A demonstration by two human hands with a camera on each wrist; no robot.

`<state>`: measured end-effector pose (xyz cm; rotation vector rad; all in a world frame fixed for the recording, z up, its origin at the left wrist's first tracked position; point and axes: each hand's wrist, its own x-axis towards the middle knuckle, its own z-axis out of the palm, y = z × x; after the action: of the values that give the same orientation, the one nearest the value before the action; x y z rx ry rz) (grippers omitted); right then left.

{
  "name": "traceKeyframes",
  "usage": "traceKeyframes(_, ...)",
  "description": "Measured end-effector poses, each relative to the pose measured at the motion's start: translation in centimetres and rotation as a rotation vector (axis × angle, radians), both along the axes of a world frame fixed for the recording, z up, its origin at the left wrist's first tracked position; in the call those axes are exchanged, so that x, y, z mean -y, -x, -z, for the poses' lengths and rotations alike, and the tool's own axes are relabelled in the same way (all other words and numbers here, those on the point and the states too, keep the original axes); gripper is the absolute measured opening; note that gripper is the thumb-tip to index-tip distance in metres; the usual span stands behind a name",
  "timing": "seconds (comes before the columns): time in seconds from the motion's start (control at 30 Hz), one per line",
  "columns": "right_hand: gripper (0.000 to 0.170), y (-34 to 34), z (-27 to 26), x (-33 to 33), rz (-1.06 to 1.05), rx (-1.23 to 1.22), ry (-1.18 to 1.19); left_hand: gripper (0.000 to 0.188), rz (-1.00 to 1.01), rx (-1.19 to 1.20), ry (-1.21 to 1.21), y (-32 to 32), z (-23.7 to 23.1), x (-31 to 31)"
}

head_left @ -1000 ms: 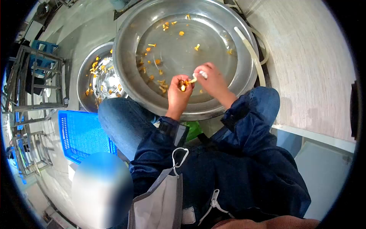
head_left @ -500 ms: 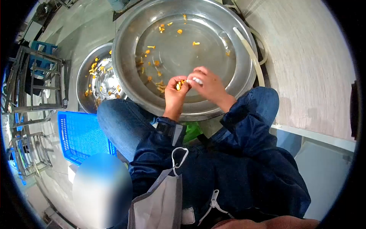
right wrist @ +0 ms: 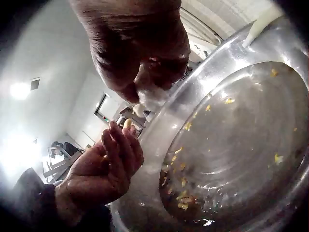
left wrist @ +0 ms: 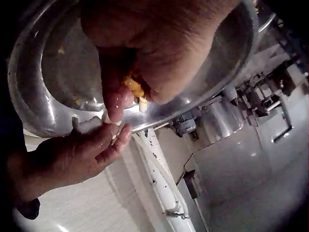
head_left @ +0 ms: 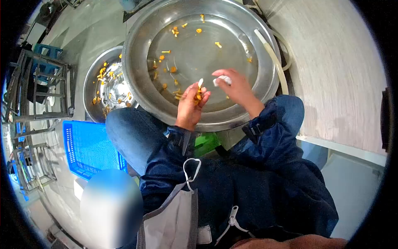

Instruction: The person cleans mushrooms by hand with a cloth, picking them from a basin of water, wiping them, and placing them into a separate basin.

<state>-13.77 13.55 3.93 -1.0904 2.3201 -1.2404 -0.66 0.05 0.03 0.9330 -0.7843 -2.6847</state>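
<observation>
Over the near side of a big metal basin [head_left: 139, 54] of water, my left hand [head_left: 189, 107] holds several small orange mushrooms [head_left: 198, 95]. One pale stem [head_left: 200, 82] sticks up past its fingertips. The left wrist view shows orange mushrooms [left wrist: 134, 88] between thumb and fingers. Just to the right, my right hand [head_left: 242, 89] grips a white wad [head_left: 224, 79] with curled fingers, apart from the left hand. In the right wrist view the white wad [right wrist: 150, 92] shows under the palm; its material cannot be told. More mushrooms [head_left: 173, 69] float in the basin, mostly along its left side.
A smaller metal bowl [head_left: 88, 83] with scattered mushrooms stands left of the basin. Nearer sits a blue plastic basket [head_left: 93, 145] beside my knee. A pale hose [head_left: 271, 54] hangs over the basin's right rim, next to a light wood-grain panel [head_left: 331, 74].
My right hand has drawn back to the right from the left hand, still with the white wad. The left hand has turned and its fingers have loosened, with a pale stem now pointing up.
</observation>
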Motion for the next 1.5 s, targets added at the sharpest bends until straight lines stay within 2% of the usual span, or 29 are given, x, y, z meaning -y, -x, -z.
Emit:
traceKeyframes(0.1, 0.027, -0.9, 0.4, 0.6, -0.114, -0.041, 0.027, 0.025, 0.125, -0.033, -0.092, -0.2, 1.6, 0.4)
traceKeyframes(0.23, 0.028, -1.4, -0.2, 1.0, -0.076, 0.061, 0.042, 0.029, 0.233, 0.029, -0.052, -0.5, 0.7, 0.6)
traceKeyframes(0.33, 0.026, -1.3, -1.0, 0.8, -0.094, 0.023, -0.037, 0.034, 0.283, 0.05, 0.009, -0.5, -0.1, 0.4)
traceKeyframes(0.5, 0.026, -1.2, -0.3, 0.7, -0.02, 0.095, -0.068, 0.035, 0.362, 0.065, 0.067, -0.5, -0.9, 0.6)
traceKeyframes(0.63, 0.026, -0.8, 0.4, 0.8, -0.09, 0.077, -0.005, 0.033, 0.361, 0.048, 0.006, -0.5, -0.3, 0.8)
traceKeyframes(0.73, 0.027, -1.2, 0.4, 0.2, -0.125, -0.022, -0.137, 0.028, 0.411, 0.036, -0.018, -0.6, -0.1, 0.7)
traceKeyframes(0.83, 0.027, -0.9, -0.4, -0.1, -0.108, 0.017, -0.156, 0.03, 0.407, 0.067, 0.034, -0.6, -0.5, 0.4)
traceKeyframes(0.87, 0.023, -0.5, -1.0, -0.3, -0.082, 0.004, -0.222, 0.032, 0.416, 0.023, 0.055, -0.7, 0.5, 0.7)
traceKeyframes(0.97, 0.026, 1.6, -3.2, -1.6, -0.01, -0.077, -0.172, 0.03, 0.301, 0.161, 0.139, 0.7, 2.6, 2.4)
traceKeyframes(1.0, 0.026, 2.3, -4.3, -2.1, -0.007, -0.079, -0.167, 0.032, 0.272, 0.237, 0.154, 1.6, 5.7, 4.1)
traceKeyframes(1.03, 0.026, 3.1, -5.6, -2.6, -0.001, -0.082, -0.162, 0.033, 0.186, 0.276, 0.239, 2.2, 7.8, 5.5)
traceKeyframes(1.07, 0.026, 3.8, -6.6, -3.1, 0.007, -0.086, -0.157, 0.032, 0.126, 0.417, 0.263, 3.0, 9.5, 7.0)
traceKeyframes(1.13, 0.025, 4.6, -7.8, -3.9, 0.054, -0.032, -0.096, 0.028, 0.173, 0.635, 0.445, 3.8, 12.0, 9.8)
traceKeyframes(1.2, 0.023, 5.6, -7.4, -4.3, 0.111, 0.014, -0.02, 0.024, 0.905, 0.522, 1.652, 3.1, 19.9, 14.4)
traceKeyframes(1.23, 0.023, 6.0, -7.1, -4.3, 0.131, -0.011, -0.033, 0.023, 1.274, 0.354, 2.242, 3.1, 23.6, 15.5)
traceKeyframes(1.27, 0.023, 6.2, -7.0, -4.1, 0.151, -0.035, -0.043, 0.023, 1.27, 0.544, 2.55, 3.7, 25.8, 12.5)
traceKeyframes(1.33, 0.022, 6.7, -7.7, -3.6, 0.14, -0.038, -0.082, 0.022, 1.18, 0.309, 2.186, 4.8, 26.5, 8.4)
traceKeyframes(1.4, 0.022, 7.7, -7.0, -3.5, 0.105, -0.096, -0.102, 0.023, 1.191, 0.024, 1.857, 7.7, 19.5, 5.0)
traceKeyframes(1.47, 0.02, 8.2, -6.8, -2.8, 0.104, -0.139, -0.123, 0.023, 1.263, 0.234, 1.609, 9.8, 16.3, 5.9)
traceKeyframes(1.5, 0.02, 8.4, -6.7, -2.6, 0.088, -0.126, -0.117, 0.025, 1.191, 0.328, 1.799, 10.4, 15.2, 7.4)
